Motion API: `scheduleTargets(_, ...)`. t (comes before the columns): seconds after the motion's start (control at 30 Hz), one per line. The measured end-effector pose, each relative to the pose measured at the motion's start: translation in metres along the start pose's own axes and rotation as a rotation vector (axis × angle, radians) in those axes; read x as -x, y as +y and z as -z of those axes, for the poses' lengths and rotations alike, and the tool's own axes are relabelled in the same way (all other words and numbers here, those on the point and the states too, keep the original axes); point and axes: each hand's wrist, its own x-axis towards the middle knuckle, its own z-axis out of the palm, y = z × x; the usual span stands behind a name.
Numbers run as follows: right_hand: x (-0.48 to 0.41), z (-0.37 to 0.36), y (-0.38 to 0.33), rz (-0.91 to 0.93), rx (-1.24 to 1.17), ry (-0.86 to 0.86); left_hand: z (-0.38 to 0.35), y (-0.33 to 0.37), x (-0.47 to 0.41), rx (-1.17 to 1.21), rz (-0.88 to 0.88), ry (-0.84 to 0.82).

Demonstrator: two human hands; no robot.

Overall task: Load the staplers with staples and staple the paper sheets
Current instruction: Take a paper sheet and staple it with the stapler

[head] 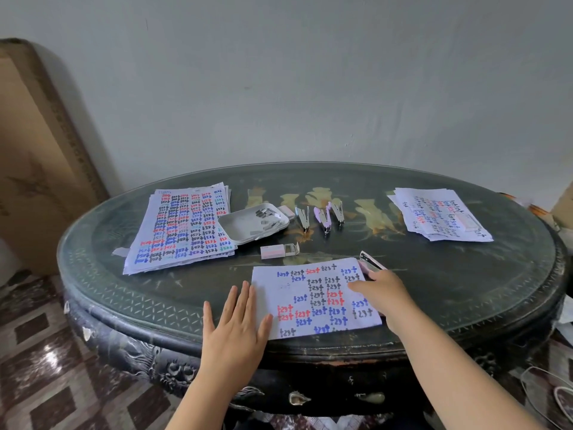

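Left hand [235,321] flat, fingers straight, on sheet [313,318]; right hand [383,290] at stapler [369,261], grip unclear.

A dark oval worktop [434,274] with a glass-covered top, faded yellow floral painting and carved edge stands against a plain grey wall [310,72]. Left of the worktop a tall brown cardboard sheet [31,150] leans on the wall above a patterned tile floor [46,352]. White cable [552,395] lies at the worktop's lower right.
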Motion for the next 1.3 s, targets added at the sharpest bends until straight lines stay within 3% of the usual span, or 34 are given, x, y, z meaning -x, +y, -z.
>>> scheduleTargets(0.17,-0.002,0.003,-0.005,-0.119,0.007,-0.023,-0.001,-0.001,0.0,-0.004,-0.004,-0.003)
scheduleTargets(0.37,0.004,-0.001,-0.005,-0.07,0.078,-0.077,-0.001,-0.001,0.0,-0.002,-0.004,0.003)
scheduleTargets(0.53,0.008,-0.004,0.014,0.069,0.491,-0.014,-0.001,-0.002,0.0,-0.005,-0.005,-0.001)
scheduleTargets(0.63,0.028,0.004,0.017,0.057,0.53,-0.029,-0.002,-0.001,0.001,0.008,-0.004,0.011)
scheduleTargets(0.93,0.031,0.008,0.01,-0.097,-0.133,-0.021,0.002,0.0,0.003,0.025,-0.001,-0.003)
scheduleTargets(1.13,0.021,0.006,0.004,-0.016,-0.376,-0.09,0.005,0.0,0.003,0.029,0.025,-0.039)
scheduleTargets(1.23,0.024,0.011,0.009,0.026,-0.508,-0.189,0.02,0.003,0.0,0.295,0.105,-0.029)
scheduleTargets(1.3,0.027,0.015,0.012,0.07,-0.559,-0.231,0.034,0.005,-0.003,0.669,0.18,-0.015)
